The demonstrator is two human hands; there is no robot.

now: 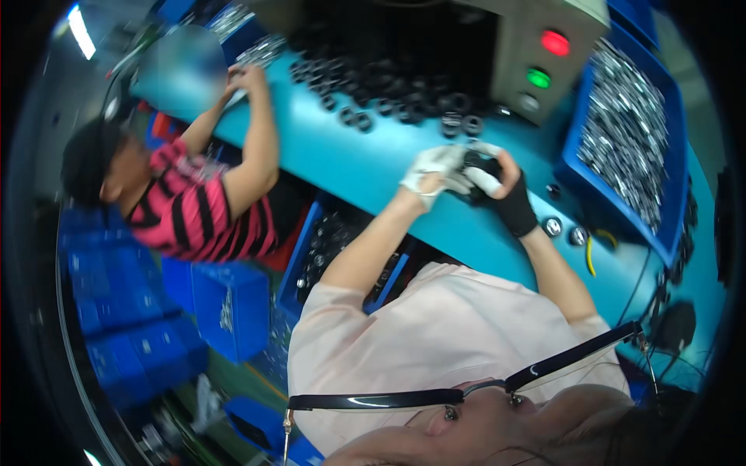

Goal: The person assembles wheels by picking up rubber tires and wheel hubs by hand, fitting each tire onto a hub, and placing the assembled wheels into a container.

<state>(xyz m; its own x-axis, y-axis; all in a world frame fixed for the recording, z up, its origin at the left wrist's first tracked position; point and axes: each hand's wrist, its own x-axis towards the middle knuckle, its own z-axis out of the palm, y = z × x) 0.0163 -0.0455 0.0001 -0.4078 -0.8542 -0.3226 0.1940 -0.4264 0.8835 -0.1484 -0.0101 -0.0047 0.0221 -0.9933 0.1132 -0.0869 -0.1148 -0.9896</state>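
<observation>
Our left grip (441,172) and right grip (501,177) pinch a black part (478,161). A bin (674,163) (blue) sits at two o'clock.

turquoise bench (482,242) | black rings (409,115), far side | blue bin (573,147), right | round parts (577,236) beside yellow handle (589,256)

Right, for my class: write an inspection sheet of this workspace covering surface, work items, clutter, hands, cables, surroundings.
Surface: blue-green table, partly covered.
Work items: dark part between the hands, details blurred; metal parts filling blue bin.
Clutter: dark round parts along the back; yellow curved item right.
Hands: white-gloved left hand at the dark part; black-gloved right hand gripping it.
Cables: none clearly made out.
Surroundings: co-worker left; machine housing behind.
</observation>
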